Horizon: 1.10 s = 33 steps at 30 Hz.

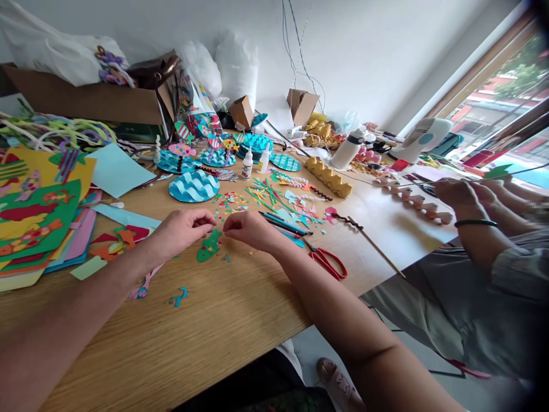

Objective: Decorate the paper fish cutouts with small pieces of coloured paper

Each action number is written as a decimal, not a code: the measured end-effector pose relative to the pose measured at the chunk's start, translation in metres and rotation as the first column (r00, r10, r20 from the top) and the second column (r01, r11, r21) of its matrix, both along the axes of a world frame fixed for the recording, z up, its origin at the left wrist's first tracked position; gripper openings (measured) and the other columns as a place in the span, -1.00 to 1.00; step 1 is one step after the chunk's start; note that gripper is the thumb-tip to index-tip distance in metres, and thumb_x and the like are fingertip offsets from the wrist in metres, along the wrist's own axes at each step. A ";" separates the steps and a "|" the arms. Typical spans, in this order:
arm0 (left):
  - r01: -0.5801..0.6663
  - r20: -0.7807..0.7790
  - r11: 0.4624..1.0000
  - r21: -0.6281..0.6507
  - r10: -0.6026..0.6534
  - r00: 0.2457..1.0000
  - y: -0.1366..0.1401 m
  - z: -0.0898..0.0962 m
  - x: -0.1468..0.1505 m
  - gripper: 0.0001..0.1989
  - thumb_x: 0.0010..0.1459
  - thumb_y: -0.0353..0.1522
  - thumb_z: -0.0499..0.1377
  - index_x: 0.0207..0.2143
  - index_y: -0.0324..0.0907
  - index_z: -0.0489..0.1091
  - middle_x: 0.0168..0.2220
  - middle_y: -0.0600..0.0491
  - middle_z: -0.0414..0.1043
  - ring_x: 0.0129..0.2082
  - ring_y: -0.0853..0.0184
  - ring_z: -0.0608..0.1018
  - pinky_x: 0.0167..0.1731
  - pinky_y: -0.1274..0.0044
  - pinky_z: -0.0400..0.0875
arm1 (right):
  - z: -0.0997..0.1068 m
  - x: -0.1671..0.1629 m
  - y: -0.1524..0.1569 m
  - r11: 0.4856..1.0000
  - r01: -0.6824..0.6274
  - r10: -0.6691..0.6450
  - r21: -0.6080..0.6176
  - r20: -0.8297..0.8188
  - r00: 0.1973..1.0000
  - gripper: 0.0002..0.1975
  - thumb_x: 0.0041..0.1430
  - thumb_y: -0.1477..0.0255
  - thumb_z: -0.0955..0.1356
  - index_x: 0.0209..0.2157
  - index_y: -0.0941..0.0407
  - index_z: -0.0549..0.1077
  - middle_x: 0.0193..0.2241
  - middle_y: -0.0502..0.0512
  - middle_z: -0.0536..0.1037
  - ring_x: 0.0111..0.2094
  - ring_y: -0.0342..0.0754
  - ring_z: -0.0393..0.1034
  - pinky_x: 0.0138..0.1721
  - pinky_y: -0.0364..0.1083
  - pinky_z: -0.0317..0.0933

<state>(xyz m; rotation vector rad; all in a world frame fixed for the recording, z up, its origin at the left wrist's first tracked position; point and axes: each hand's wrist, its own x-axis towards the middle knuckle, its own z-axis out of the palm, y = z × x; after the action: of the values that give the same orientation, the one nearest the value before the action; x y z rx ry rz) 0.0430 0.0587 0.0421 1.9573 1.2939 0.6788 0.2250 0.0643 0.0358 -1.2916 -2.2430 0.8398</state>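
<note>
Above the wooden table, my left hand (pixel 185 230) is closed in a pinch; anything between its fingertips is too small to make out. A short gap away, my right hand (pixel 252 230) has thumb and forefinger pressed together, and what they hold cannot be seen clearly. Just beneath both hands lies a green paper fish cutout (pixel 206 250) with small coloured bits on it. Tiny paper scraps (pixel 234 201) are scattered beyond the fingers. Close to my right hand are several dark pens (pixel 281 222) and red-handled scissors (pixel 329 263).
Blue wavy paper discs (pixel 194 186) and two glue bottles (pixel 247 165) stand farther back. Stacked coloured paper (pixel 38 223) fills the left side. A yellow egg-carton strip (pixel 328 176) and a stick (pixel 381 252) lie right. Another person's hands (pixel 458 197) rest at the far right.
</note>
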 end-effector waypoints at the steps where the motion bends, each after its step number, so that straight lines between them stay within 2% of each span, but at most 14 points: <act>1: 0.031 -0.098 0.999 0.033 -0.028 0.995 0.000 0.001 -0.002 -0.81 -0.05 -0.27 0.08 -0.40 -0.16 0.40 -0.52 0.12 0.43 -0.51 0.36 0.44 -0.51 0.55 0.26 | 0.000 -0.001 -0.002 0.999 -0.026 0.024 0.026 0.074 0.997 -0.93 -0.04 0.53 0.32 -0.46 0.19 0.46 -0.57 -0.04 0.44 -0.53 -0.25 0.22 -0.46 -0.23 0.02; 4: 0.104 -0.292 0.990 0.095 -0.072 0.954 -0.004 0.004 -0.008 -0.81 -0.02 -0.31 0.03 -0.41 -0.15 0.40 -0.53 0.13 0.42 -0.52 0.36 0.43 -0.54 0.56 0.20 | -0.003 -0.006 -0.004 0.990 -0.099 0.074 0.099 0.228 0.971 -0.88 -0.01 0.48 0.32 -0.40 0.17 0.48 -0.51 0.00 0.48 -0.50 -0.23 0.25 -0.46 -0.22 0.00; 7: 0.193 -0.401 0.976 0.100 -0.138 0.906 -0.014 0.003 -0.013 -0.80 0.03 -0.33 -0.02 -0.41 -0.13 0.39 -0.51 0.14 0.41 -0.50 0.35 0.42 -0.52 0.56 0.21 | -0.008 -0.009 -0.001 0.972 -0.173 0.119 0.159 0.302 0.946 -0.85 0.00 0.50 0.30 -0.36 0.15 0.49 -0.41 0.03 0.51 -0.41 -0.20 0.29 -0.41 -0.22 0.02; 10: 0.264 -0.468 0.955 0.135 -0.173 0.866 -0.026 -0.002 -0.018 -0.75 0.08 -0.35 -0.09 -0.43 -0.12 0.37 -0.50 0.12 0.38 -0.42 0.32 0.44 -0.40 0.51 0.27 | -0.011 -0.009 0.001 0.952 -0.236 0.162 0.193 0.335 0.928 -0.83 0.00 0.52 0.29 -0.35 0.14 0.49 -0.37 0.04 0.50 -0.35 -0.18 0.30 -0.38 -0.23 0.03; 12: 0.307 -0.466 0.938 0.161 -0.202 0.862 -0.034 -0.005 -0.021 -0.72 0.10 -0.36 -0.13 -0.44 -0.13 0.36 -0.48 0.12 0.39 -0.40 0.33 0.44 -0.28 0.46 0.28 | -0.011 -0.008 0.001 0.947 -0.255 0.179 0.194 0.342 0.923 -0.83 0.00 0.52 0.28 -0.36 0.14 0.48 -0.37 0.04 0.50 -0.35 -0.17 0.30 -0.39 -0.23 0.03; 14: 0.342 -0.449 0.924 0.173 -0.235 0.862 -0.040 -0.007 -0.023 -0.72 0.11 -0.37 -0.14 -0.44 -0.14 0.35 -0.44 0.11 0.40 -0.39 0.35 0.43 -0.25 0.46 0.29 | -0.009 -0.008 0.001 0.948 -0.259 0.184 0.183 0.348 0.919 -0.85 0.00 0.52 0.28 -0.38 0.15 0.48 -0.38 0.05 0.50 -0.37 -0.18 0.30 -0.39 -0.23 0.03; 20: 0.354 -0.439 0.914 0.200 -0.239 0.866 -0.049 -0.008 -0.024 -0.73 0.10 -0.40 -0.14 -0.44 -0.15 0.34 -0.42 0.07 0.39 -0.37 0.34 0.42 -0.37 0.52 0.29 | -0.006 -0.008 0.000 0.952 -0.266 0.193 0.152 0.376 0.906 -0.87 0.00 0.52 0.28 -0.40 0.16 0.46 -0.38 0.06 0.50 -0.37 -0.18 0.29 -0.39 -0.23 0.02; 26: 0.374 -0.461 0.907 0.193 -0.253 0.851 -0.049 -0.010 -0.025 -0.73 0.12 -0.41 -0.15 -0.42 -0.15 0.33 -0.40 0.06 0.39 -0.34 0.32 0.42 -0.33 0.49 0.30 | -0.004 -0.007 -0.003 0.967 -0.220 0.159 0.127 0.372 0.914 -0.86 0.00 0.50 0.28 -0.38 0.16 0.46 -0.39 0.06 0.51 -0.38 -0.18 0.31 -0.40 -0.22 0.02; 33: 0.377 -0.471 0.904 0.202 -0.248 0.847 -0.050 -0.011 -0.025 -0.75 0.11 -0.44 -0.13 -0.42 -0.16 0.32 -0.38 0.06 0.38 -0.32 0.32 0.42 -0.29 0.49 0.29 | -0.008 -0.010 -0.001 0.956 -0.251 0.172 0.153 0.404 0.899 -0.86 0.01 0.50 0.26 -0.39 0.16 0.45 -0.37 0.09 0.51 -0.36 -0.15 0.31 -0.40 -0.22 0.03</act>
<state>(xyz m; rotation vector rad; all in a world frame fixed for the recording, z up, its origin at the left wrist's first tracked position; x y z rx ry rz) 0.0176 0.0092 0.0306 2.6018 1.1149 0.2758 0.2151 0.0633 0.0282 -1.2140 -2.7391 0.4317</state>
